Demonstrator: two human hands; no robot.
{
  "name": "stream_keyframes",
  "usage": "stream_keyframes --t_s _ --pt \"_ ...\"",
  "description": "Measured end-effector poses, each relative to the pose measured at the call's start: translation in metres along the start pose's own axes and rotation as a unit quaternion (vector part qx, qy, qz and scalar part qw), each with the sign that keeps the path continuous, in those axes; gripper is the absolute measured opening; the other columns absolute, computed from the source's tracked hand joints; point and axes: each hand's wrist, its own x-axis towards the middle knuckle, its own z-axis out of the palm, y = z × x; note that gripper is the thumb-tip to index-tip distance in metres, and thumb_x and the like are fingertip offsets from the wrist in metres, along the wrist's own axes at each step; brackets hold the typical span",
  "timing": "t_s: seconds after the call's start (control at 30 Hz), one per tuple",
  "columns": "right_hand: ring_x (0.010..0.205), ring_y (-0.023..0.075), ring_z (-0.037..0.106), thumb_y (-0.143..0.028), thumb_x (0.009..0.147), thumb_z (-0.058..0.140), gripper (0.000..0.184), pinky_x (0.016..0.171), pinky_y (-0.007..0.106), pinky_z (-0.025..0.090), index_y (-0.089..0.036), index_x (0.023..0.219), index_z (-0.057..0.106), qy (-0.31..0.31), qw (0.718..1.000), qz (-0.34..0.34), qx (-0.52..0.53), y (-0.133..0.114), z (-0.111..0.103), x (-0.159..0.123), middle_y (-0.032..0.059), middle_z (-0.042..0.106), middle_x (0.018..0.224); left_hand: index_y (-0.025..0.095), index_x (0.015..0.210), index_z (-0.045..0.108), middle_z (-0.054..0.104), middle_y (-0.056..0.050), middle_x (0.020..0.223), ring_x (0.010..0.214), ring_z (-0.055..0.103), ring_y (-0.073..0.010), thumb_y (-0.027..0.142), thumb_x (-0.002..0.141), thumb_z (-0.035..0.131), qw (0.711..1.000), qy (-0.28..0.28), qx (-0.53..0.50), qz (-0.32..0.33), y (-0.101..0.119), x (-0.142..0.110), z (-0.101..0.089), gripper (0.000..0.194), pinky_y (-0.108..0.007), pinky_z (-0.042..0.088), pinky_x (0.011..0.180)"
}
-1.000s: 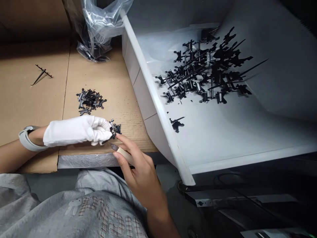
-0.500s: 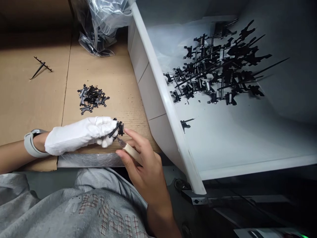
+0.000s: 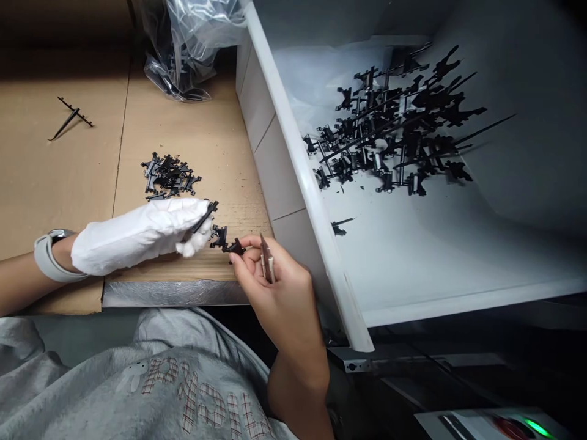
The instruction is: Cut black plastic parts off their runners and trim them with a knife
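My left hand, in a white glove, is closed around a slim black plastic part that juts from its fingertips. My bare right hand pinches another small black plastic part between thumb and forefinger. Tucked in the same hand is a cutting knife with a cream handle, its blade pointing up and away. Between the hands, a further black piece lies against the pinched one; whether they are joined I cannot tell. Just beyond the left hand lies a pile of black plastic parts on cardboard.
A white bin stands tilted at the right, holding a heap of black parts on sprues. A clear plastic bag sits at the back. One bare sprue lies on the cardboard at left.
The knife has swung from pointing at the left hand to pointing upward. My right fingers have taken hold of a black part. My left hand has shifted slightly away from the right.
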Motion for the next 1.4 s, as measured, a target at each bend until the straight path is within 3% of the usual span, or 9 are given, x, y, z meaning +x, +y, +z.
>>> stream_keyframes --t_s 0.1,0.23,0.3,0.4,0.57,0.77,1.03,1.27,1.4 --pt "0.068 0.0189 0.067 -0.025 0.097 0.067 0.020 0.065 0.031 0.057 -0.015 0.112 0.076 0.002 0.995 -0.020 -0.093 0.010 -0.001 0.002 0.0011 0.067 0.074 0.023 0.080 0.051 0.053 0.003 0.072 0.066 0.044 -0.0121 0.034 0.110 0.045 1.000 -0.007 0.016 -0.004 0.001 0.000 0.001 0.032 -0.029 0.044 0.072" --pt "0.084 0.0236 0.081 -0.034 0.112 0.055 0.032 0.074 0.034 0.066 -0.016 0.130 0.074 -0.014 0.993 -0.090 -0.080 0.007 -0.004 -0.002 0.0104 0.084 0.099 0.024 0.080 0.047 0.049 0.004 0.070 0.063 0.041 -0.0116 0.041 0.105 0.047 0.999 0.006 0.032 -0.040 -0.002 -0.007 0.005 0.031 -0.027 0.041 0.064" --pt "0.095 0.0220 0.084 -0.028 0.115 0.049 0.032 0.082 0.033 0.069 -0.021 0.138 0.071 -0.013 0.991 -0.126 -0.049 -0.001 -0.007 -0.008 0.0098 0.087 0.115 0.024 0.078 0.046 0.048 0.004 0.068 0.060 0.038 -0.0114 0.049 0.105 0.048 0.998 0.015 0.026 -0.052 -0.001 -0.011 0.011 0.036 -0.027 0.036 0.058" --pt "0.105 0.0220 0.085 -0.023 0.114 0.058 0.038 0.093 0.034 0.071 -0.032 0.150 0.065 -0.017 0.983 -0.181 -0.015 -0.011 -0.007 -0.016 0.0057 0.085 0.129 0.024 0.076 0.044 0.044 0.006 0.064 0.057 0.031 -0.0105 0.056 0.102 0.056 0.998 0.027 -0.002 -0.051 0.001 -0.015 0.018 0.043 -0.028 0.029 0.054" --pt "0.113 0.0226 0.085 -0.015 0.108 0.069 0.056 0.099 0.036 0.073 -0.042 0.156 0.059 -0.015 0.970 -0.241 0.028 -0.008 0.001 -0.021 0.0014 0.085 0.133 0.022 0.080 0.050 0.047 0.004 0.079 0.072 0.040 -0.0120 0.040 0.097 0.061 0.998 0.032 -0.046 0.000 0.003 -0.019 0.024 0.027 -0.027 0.042 0.066" --pt "0.116 0.0237 0.084 -0.015 0.108 0.069 0.059 0.101 0.040 0.074 -0.043 0.158 0.057 -0.007 0.967 -0.247 0.054 -0.002 0.005 -0.021 0.0022 0.084 0.133 0.023 0.077 0.044 0.036 0.007 0.074 0.064 0.026 -0.0099 0.034 0.101 0.056 0.997 0.014 -0.075 0.006 0.003 -0.024 0.026 0.029 -0.023 0.034 0.057" --pt "0.084 0.0215 0.082 -0.019 0.110 0.063 0.050 0.072 0.035 0.072 -0.045 0.154 0.058 0.004 0.970 -0.235 0.066 -0.008 0.011 -0.028 0.0010 0.085 0.108 0.025 0.068 0.043 0.036 0.006 0.066 0.058 0.028 -0.0091 0.034 0.089 0.054 0.998 0.012 -0.047 -0.027 0.013 -0.022 0.029 0.026 -0.025 0.032 0.051" --pt "0.081 0.0234 0.081 -0.028 0.110 0.066 0.034 0.064 0.035 0.068 -0.042 0.141 0.066 0.021 0.965 -0.255 0.055 -0.005 0.006 -0.028 0.0023 0.084 0.102 0.024 0.063 0.043 0.037 0.005 0.061 0.055 0.032 -0.0086 0.035 0.087 0.056 1.000 0.010 -0.006 -0.021 0.020 -0.024 0.029 0.030 -0.024 0.032 0.047" --pt "0.085 0.0220 0.082 -0.027 0.109 0.069 0.042 0.065 0.032 0.067 -0.043 0.147 0.061 -0.002 0.965 -0.253 0.075 -0.009 0.003 -0.028 0.0016 0.084 0.107 0.024 0.063 0.046 0.039 0.006 0.061 0.053 0.033 -0.0084 0.035 0.089 0.054 1.000 0.014 -0.012 -0.016 0.023 -0.024 0.028 0.029 -0.024 0.035 0.047"
